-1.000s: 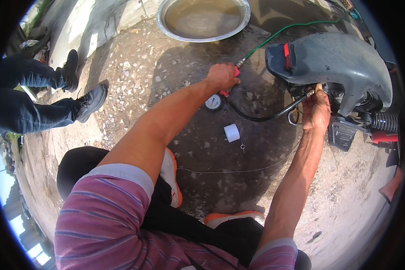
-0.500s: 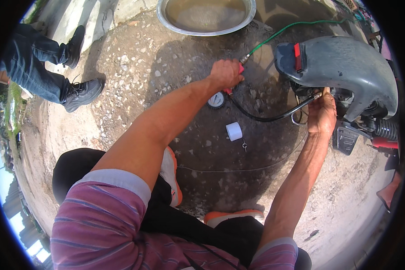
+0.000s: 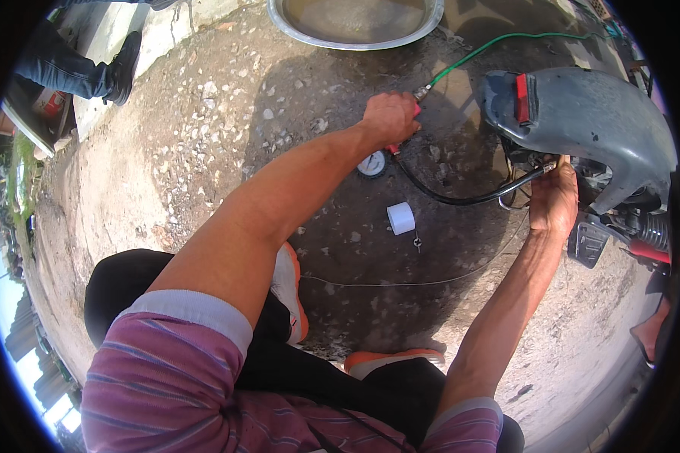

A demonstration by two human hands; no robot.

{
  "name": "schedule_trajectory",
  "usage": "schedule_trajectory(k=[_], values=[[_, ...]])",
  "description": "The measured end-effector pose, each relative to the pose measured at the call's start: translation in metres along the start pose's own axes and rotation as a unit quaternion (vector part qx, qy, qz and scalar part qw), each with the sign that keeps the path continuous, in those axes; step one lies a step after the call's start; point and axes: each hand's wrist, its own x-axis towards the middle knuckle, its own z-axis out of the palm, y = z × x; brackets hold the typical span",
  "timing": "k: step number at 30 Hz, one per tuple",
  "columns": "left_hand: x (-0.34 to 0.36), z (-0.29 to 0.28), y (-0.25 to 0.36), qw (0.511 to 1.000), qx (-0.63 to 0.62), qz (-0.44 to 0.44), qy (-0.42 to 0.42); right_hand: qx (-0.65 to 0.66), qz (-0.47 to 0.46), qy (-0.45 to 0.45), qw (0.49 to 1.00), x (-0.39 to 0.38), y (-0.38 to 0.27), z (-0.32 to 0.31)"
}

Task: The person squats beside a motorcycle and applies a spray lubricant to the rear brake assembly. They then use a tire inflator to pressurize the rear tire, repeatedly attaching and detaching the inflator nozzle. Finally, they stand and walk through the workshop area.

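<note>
My left hand (image 3: 391,118) is wrapped round a red tyre inflator gun (image 3: 394,149), most of it hidden under the fingers. A round dial gauge (image 3: 372,164) hangs at its side. From the gun a black air hose (image 3: 461,201) curves right to my right hand (image 3: 554,200), which grips near its metal end fitting (image 3: 548,167). That hand is raised just beneath a grey motorcycle mudguard (image 3: 593,106) with a red reflector (image 3: 522,99); what the fingertips touch there is hidden. A green air line (image 3: 476,51) joins the gun's far end.
A white roll (image 3: 401,218) and a small metal piece (image 3: 418,241) lie on the wet ground between my arms. A metal basin (image 3: 355,38) of murky water stands at the far side. A thin wire (image 3: 400,285) crosses the ground. Another person's leg (image 3: 75,69) is at upper left.
The other person's nearer foot has lifted off the ground and left its place, as they step away. My hands keep their holds; the view has shifted slightly.
</note>
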Motion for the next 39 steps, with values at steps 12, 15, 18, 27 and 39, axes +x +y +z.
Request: schedule_trajectory(k=[12,15,18,27,39], values=[[0.0,0.003,0.0,1.0,0.006,0.008,0.007,0.036,-0.003,0.0,0.999,-0.006,-0.005,0.005],[0.0,0.001,0.001,1.0,0.005,0.007,0.003,0.035,-0.005,-0.001,0.999,-0.006,-0.004,0.003],[0.0,0.0,0.002,1.0,0.006,0.004,0.003,0.032,-0.005,0.006,0.999,-0.007,-0.004,0.005],[0.001,0.0,0.002,1.0,0.015,0.008,0.011,0.019,-0.001,-0.014,1.0,0.0,0.0,-0.007],[0.0,-0.001,0.005,1.0,0.02,-0.005,-0.002,0.01,-0.002,-0.017,1.0,-0.009,-0.003,0.005]])
